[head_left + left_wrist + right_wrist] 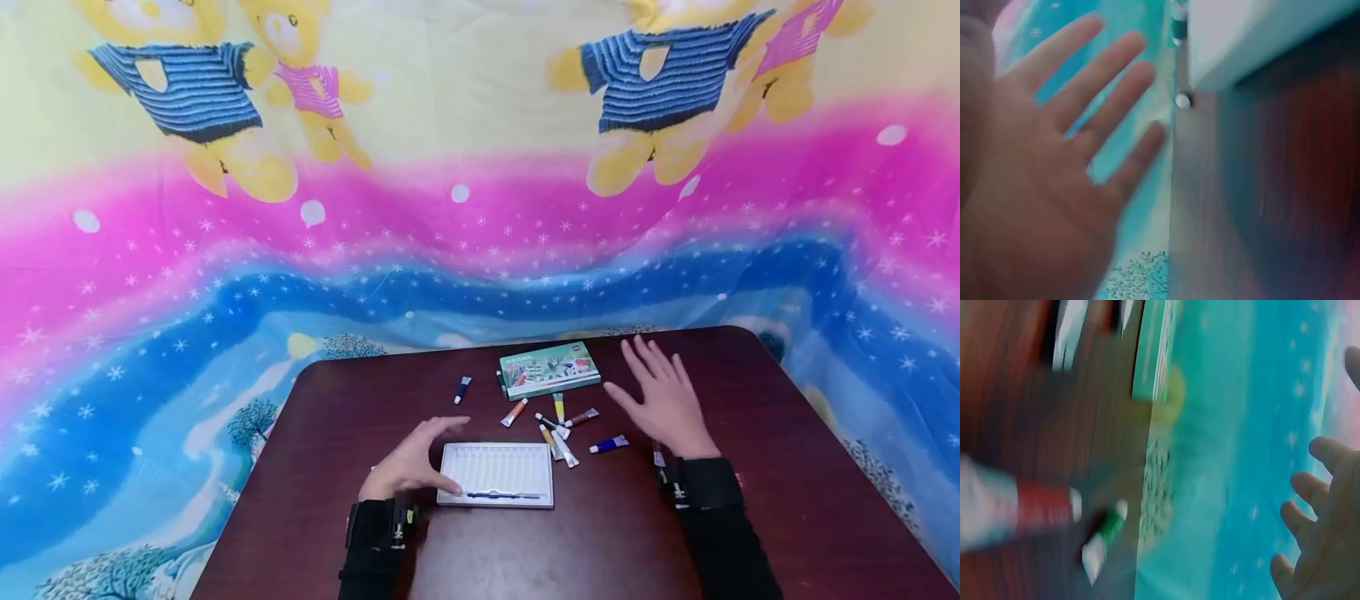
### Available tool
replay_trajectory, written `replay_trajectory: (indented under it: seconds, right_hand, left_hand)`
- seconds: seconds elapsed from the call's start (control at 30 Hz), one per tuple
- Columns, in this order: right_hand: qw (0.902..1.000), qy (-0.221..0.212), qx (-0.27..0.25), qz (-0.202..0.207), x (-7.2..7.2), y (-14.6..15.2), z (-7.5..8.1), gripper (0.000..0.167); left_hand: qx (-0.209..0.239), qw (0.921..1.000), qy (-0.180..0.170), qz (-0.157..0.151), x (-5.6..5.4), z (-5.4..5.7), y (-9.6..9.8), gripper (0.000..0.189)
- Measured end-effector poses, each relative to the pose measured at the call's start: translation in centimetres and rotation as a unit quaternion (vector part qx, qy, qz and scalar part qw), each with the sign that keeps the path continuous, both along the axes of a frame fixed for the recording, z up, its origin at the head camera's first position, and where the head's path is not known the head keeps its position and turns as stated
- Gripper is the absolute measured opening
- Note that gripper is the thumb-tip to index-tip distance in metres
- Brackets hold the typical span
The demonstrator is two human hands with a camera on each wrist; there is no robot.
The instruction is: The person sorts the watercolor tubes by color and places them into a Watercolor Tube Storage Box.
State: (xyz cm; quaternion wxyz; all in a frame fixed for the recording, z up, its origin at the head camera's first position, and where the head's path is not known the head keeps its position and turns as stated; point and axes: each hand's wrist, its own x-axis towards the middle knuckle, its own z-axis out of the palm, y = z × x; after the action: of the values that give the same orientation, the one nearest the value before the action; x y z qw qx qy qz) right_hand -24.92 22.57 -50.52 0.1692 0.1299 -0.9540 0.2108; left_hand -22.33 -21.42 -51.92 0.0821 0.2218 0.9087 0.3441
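Paintbrush (502, 496) in the white slotted tray (495, 467), lower centre of the head view, may roll out if the left grip (411, 458), spread at the tray's left edge, tips it; the right grip (663, 408), also spread, could scatter paint tubes (608, 444) by sweeping low.

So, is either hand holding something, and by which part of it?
Nothing is held. The left hand is open, near the tray; whether its thumb touches it, I cannot tell. The right hand is open too.
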Motion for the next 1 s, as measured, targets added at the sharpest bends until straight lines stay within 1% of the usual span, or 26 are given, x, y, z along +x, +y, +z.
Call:
replay_trajectory:
  seconds: [0.03, 0.07, 0.13, 0.17, 0.23, 0.3, 0.37, 0.4, 0.47, 0.6, 0.73, 1.0]
  right_hand:
    - [0.9999, -0.002, 0.004, 0.012, 0.1, -0.6, -0.1, 0.087]
    - [0.9995, -0.002, 0.006, 0.03, 0.2, -1.4, -0.2, 0.09]
    - [0.9968, -0.016, 0.002, 0.079, 0.8, -3.0, -0.6, 0.097]
    - [0.9938, -0.03, 0.0, 0.107, 1.2, -3.9, -0.8, 0.102]
    - [0.9828, -0.071, -0.01, 0.17, 2.1, -5.5, -1.3, 0.111]
    - [0.9675, -0.124, -0.023, 0.219, 2.9, -6.6, -1.8, 0.118]
    - [0.954, -0.163, -0.022, 0.251, 3.4, -7.4, -2.2, 0.122]
    - [0.9496, -0.175, -0.022, 0.259, 3.5, -7.5, -2.4, 0.123]
    - [0.9466, -0.186, -0.016, 0.263, 3.5, -7.5, -2.7, 0.123]
    - [0.9483, -0.188, -0.004, 0.256, 3.1, -6.9, -3.1, 0.12]
    - [0.9481, -0.193, -0.005, 0.253, 2.7, -6.2, -3.2, 0.114]
    - [0.9483, -0.214, -0.011, 0.234, 2.5, -5.3, -3.2, 0.107]
  left_hand:
    - [0.001, 0.9995, -0.024, -0.02, 0.0, 0.0, 0.0, 0.11]
    - [-0.004, 0.9986, -0.042, -0.032, 0.0, 0.0, 0.1, 0.113]
    - [-0.024, 0.997, -0.061, -0.042, 0.1, -0.2, 0.3, 0.115]
    - [-0.037, 0.9963, -0.068, -0.038, 0.2, -0.3, 0.4, 0.114]
    - [-0.051, 0.9957, -0.072, -0.03, 0.2, -0.5, 0.8, 0.109]
    - [-0.058, 0.9958, -0.066, -0.027, 0.3, -0.6, 1.2, 0.104]
    - [-0.064, 0.9959, -0.057, -0.03, 0.3, -0.7, 1.8, 0.1]
    - [-0.063, 0.996, -0.053, -0.033, 0.3, -0.8, 2.0, 0.099]
    - [-0.065, 0.996, -0.046, -0.04, 0.3, -0.8, 2.6, 0.098]
    - [-0.067, 0.9962, -0.03, -0.047, 0.2, -1.0, 3.4, 0.099]
    - [-0.068, 0.9961, -0.014, -0.055, 0.1, -1.4, 3.9, 0.1]
    - [-0.051, 0.9962, -0.024, -0.067, -0.1, -2.3, 4.2, 0.106]
